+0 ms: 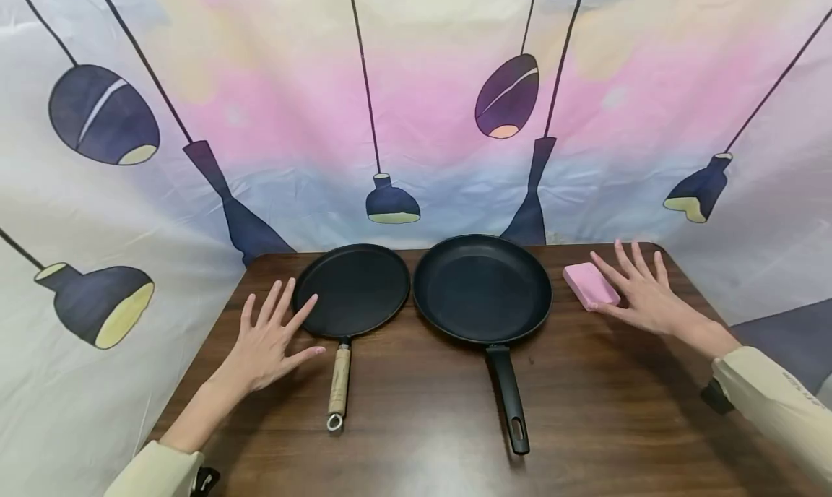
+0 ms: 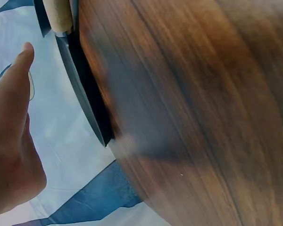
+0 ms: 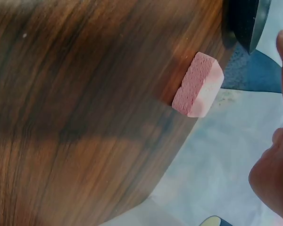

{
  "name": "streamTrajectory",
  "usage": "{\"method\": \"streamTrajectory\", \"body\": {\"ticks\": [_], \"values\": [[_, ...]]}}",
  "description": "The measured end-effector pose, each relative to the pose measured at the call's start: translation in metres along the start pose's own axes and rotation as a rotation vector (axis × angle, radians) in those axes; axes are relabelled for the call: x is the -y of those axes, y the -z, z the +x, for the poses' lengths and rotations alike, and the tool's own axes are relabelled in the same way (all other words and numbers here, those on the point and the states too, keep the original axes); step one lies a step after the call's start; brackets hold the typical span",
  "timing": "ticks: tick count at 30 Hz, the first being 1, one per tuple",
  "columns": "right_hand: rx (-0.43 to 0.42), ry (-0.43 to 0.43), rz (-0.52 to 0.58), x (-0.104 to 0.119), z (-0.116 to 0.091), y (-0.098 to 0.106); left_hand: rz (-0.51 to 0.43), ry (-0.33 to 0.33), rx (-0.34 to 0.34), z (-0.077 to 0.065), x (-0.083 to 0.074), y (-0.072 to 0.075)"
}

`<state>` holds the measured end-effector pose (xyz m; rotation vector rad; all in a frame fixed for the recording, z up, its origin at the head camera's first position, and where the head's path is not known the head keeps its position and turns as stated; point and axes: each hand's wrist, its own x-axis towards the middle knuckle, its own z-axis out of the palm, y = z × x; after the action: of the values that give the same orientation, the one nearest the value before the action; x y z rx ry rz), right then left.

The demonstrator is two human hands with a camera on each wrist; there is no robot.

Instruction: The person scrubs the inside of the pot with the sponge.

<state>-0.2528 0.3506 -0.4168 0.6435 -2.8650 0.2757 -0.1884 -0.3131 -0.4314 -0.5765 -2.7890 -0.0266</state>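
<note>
Far left: left hand (image 1: 266,345), fingers spread wide, holding nothing. Next, griddle pan (image 1: 354,284): matte black disc, shallow rim; wooden handle (image 1: 339,381), pale and cylindrical, ending in a metal ring (image 1: 334,422). Then frying pan (image 1: 482,291): round, black, deeper, sloping wall; smooth dark handle (image 1: 503,381) with a long slot at its end. Right of it, pink sponge (image 1: 590,285): oblong block, bevelled, one face rough and pitted in the right wrist view. Far right: right hand (image 1: 640,295), fingers splayed, holding nothing. Under all, brown tabletop (image 1: 416,425): streaked wood grain, soft sheen.

Positions: griddle pan just right of the left hand; fingers overlap its rim in the head view, but the left wrist view shows a gap. Frying pan just beside it, between the hands. Sponge flat on the tabletop, just left of the right hand; right wrist view shows them apart.
</note>
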Motion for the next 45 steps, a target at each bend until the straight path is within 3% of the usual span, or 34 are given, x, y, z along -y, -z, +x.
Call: {"method": "streamTrajectory", "body": {"ticks": [3,8,15,21,25,31,38,43,45], "values": [[-0.031,0.039,0.036,-0.004,-0.001,-0.002,-0.095,0.034,0.074,0.006,-0.004,0.003],[-0.082,0.097,0.152,-0.010,-0.004,-0.007,-0.338,0.057,0.171,0.010,-0.015,0.007],[-0.134,0.038,0.253,-0.017,0.006,-0.009,-0.626,0.051,0.226,0.005,-0.025,0.008],[-0.067,-0.067,0.267,-0.027,0.009,-0.005,-0.768,0.047,0.244,0.002,-0.036,0.001],[-0.007,-0.091,0.248,-0.033,0.009,-0.011,-0.843,0.044,0.254,-0.001,-0.045,-0.003],[0.048,-0.101,0.213,-0.036,0.012,-0.019,-0.982,0.052,0.355,0.000,-0.054,-0.002],[0.086,-0.126,0.166,-0.032,0.021,-0.029,-1.042,0.124,0.449,0.001,-0.050,-0.004],[0.128,-0.168,0.173,-0.026,0.027,-0.038,-0.908,0.118,0.509,-0.006,-0.037,-0.022],[0.138,-0.185,0.173,-0.024,0.029,-0.040,-0.892,0.130,0.522,-0.008,-0.038,-0.022]]}}
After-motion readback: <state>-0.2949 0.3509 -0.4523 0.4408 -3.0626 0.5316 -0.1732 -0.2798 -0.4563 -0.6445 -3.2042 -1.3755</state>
